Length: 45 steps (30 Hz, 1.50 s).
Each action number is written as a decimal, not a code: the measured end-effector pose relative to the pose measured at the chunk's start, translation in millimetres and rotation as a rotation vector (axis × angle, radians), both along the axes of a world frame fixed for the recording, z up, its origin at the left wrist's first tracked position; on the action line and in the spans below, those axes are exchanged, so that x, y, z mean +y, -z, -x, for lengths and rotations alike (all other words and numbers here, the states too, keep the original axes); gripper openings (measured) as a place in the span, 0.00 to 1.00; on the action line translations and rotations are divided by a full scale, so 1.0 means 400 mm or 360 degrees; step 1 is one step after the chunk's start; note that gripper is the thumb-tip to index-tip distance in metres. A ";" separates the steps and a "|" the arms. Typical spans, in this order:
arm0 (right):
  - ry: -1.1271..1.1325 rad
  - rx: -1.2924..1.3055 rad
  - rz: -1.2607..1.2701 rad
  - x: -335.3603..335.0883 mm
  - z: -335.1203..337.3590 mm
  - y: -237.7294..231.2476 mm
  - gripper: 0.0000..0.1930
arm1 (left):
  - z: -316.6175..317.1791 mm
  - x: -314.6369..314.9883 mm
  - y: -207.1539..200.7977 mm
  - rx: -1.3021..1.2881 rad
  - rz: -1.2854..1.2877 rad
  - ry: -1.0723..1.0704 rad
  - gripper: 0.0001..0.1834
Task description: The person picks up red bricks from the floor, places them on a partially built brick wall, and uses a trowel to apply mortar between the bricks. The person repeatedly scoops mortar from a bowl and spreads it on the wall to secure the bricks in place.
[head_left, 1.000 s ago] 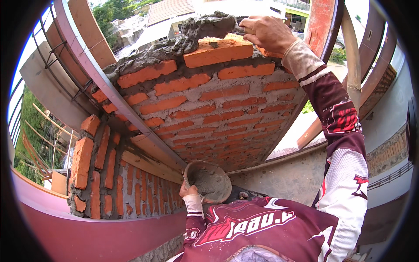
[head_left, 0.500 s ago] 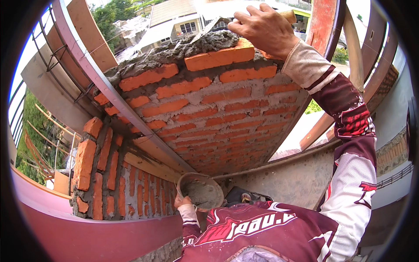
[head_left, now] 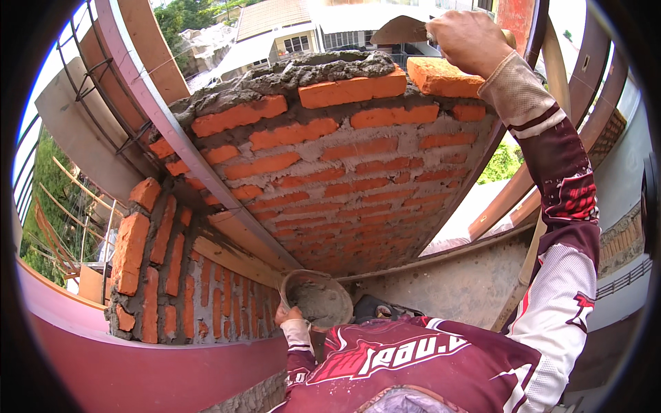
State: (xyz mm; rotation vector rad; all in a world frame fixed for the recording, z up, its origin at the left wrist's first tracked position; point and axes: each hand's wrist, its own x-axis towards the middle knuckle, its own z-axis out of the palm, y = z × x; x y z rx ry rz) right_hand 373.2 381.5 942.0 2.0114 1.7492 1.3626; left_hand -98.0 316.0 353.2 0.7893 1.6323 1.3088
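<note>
High on the right, my right hand (head_left: pixel 471 43) is closed around the handle of a trowel (head_left: pixel 399 31). Its blade points left, above the brick wall (head_left: pixel 358 148) and close over a brick (head_left: pixel 444 77) at the right end of the top course. Another brick (head_left: pixel 354 89) lies to the left of that one, with a gap between them. Wet mortar (head_left: pixel 289 74) is spread lumpily along the wall top. Low in front of my body, my left hand (head_left: pixel 288 315) grips the rim of a round bucket (head_left: pixel 284 292) with grey mortar (head_left: pixel 318 303) in it.
A long pale straight bar (head_left: pixel 165 117) slants across the wall's left side. Left of it are bent steel rods (head_left: pixel 96 82) and a lower brick wall section (head_left: pixel 162 275) with ragged ends. Wooden posts (head_left: pixel 585 89) stand at the right. A pink ledge (head_left: pixel 172 365) runs lower left.
My right hand and the trowel have moved right along the wall top, and the blade has come away from the mortar. The right-end brick now shows more. My left hand stays on the bucket.
</note>
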 end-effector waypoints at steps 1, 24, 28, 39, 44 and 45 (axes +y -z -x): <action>-0.0017 -0.0062 0.0079 0.015 0.031 -0.017 0.08 | -0.001 0.000 0.007 0.0075 0.0019 0.0016 0.32; -0.0790 0.1145 -0.0020 -0.014 0.383 0.307 0.17 | -0.001 -0.006 0.015 0.0149 0.0026 -0.0007 0.29; -0.0530 0.1389 -0.0193 -0.069 0.248 0.358 0.16 | 0.024 0.015 0.043 0.0272 0.0007 -0.0029 0.29; -0.0703 0.1993 0.0015 -0.236 0.149 0.541 0.14 | -0.061 0.077 -0.119 0.0193 0.0088 0.0063 0.28; -0.0508 0.1456 0.1267 -0.176 0.301 0.940 0.16 | -0.112 0.112 -0.229 0.0055 -0.0026 0.0322 0.30; -0.0544 0.1187 0.1242 -0.151 0.345 1.015 0.11 | -0.123 0.121 -0.248 0.0065 -0.0031 0.0380 0.29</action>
